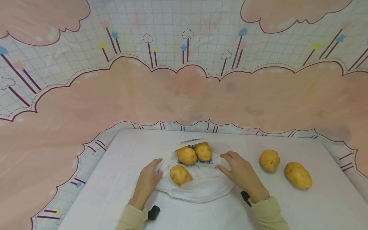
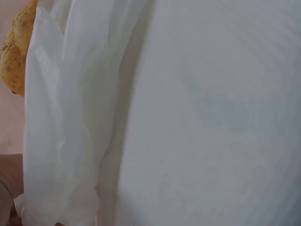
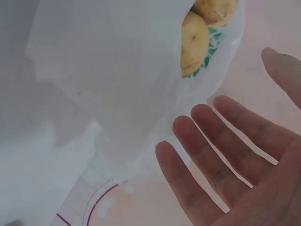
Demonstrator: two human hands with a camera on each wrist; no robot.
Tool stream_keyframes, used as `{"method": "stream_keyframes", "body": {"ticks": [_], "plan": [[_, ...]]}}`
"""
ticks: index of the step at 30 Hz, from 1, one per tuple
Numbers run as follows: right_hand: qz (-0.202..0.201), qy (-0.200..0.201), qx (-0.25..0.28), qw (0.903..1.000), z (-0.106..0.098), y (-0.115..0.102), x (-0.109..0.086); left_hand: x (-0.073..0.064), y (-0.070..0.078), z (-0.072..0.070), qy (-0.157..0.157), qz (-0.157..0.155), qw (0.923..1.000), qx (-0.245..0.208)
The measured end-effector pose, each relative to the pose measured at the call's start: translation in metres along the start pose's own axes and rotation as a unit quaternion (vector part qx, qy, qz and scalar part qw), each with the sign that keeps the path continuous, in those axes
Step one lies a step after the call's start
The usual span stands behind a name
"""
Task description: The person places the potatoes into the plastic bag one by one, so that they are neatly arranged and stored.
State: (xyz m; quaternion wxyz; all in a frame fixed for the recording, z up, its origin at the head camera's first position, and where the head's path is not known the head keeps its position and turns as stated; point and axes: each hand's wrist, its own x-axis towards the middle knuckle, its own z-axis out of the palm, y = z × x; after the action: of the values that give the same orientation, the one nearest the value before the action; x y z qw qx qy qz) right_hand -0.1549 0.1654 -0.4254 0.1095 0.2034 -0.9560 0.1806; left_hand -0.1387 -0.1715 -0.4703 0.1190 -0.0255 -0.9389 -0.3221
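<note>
A thin white plastic bag (image 1: 201, 191) with printed green and blue marks lies spread on the table. Three potatoes are on it: one in front (image 1: 180, 175) and a pair behind, left (image 1: 187, 155) and right (image 1: 203, 151). At the bag's left edge is my left hand (image 1: 146, 180), thumb and fingers apart in a loose curve against the plastic. The left wrist view shows only a bit of that hand, partly covered by the bag. My right hand (image 1: 240, 171) is at the bag's right side, its fingers spread and holding nothing, as the right wrist view confirms.
Two more potatoes lie to the right of my right hand, a rounder one (image 1: 269, 160) and a longer one (image 1: 298, 175). The white table (image 1: 106, 198) ends at a patterned cloth backdrop (image 1: 184, 95). Both wrists carry small black cameras.
</note>
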Motion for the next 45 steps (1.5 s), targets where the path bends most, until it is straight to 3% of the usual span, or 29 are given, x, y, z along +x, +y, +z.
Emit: {"method": "stream_keyframes", "body": {"ticks": [17,23,33,45], "plan": [[0.036,0.0,-0.016,0.9992,-0.017,0.037,-0.009,-0.001,0.001,0.0,-0.004,-0.002,1.0,0.002],[0.039,0.004,-0.006,0.9992,-0.023,0.054,-0.014,0.0,0.002,0.001,-0.009,-0.006,0.9999,0.006],[0.015,0.031,-0.045,0.9984,-0.031,0.075,-0.02,0.001,0.004,-0.001,-0.014,-0.003,0.9998,0.01],[0.028,0.037,-0.043,0.998,-0.036,0.095,-0.023,0.0,0.003,0.0,-0.01,-0.002,0.9999,0.01]]}}
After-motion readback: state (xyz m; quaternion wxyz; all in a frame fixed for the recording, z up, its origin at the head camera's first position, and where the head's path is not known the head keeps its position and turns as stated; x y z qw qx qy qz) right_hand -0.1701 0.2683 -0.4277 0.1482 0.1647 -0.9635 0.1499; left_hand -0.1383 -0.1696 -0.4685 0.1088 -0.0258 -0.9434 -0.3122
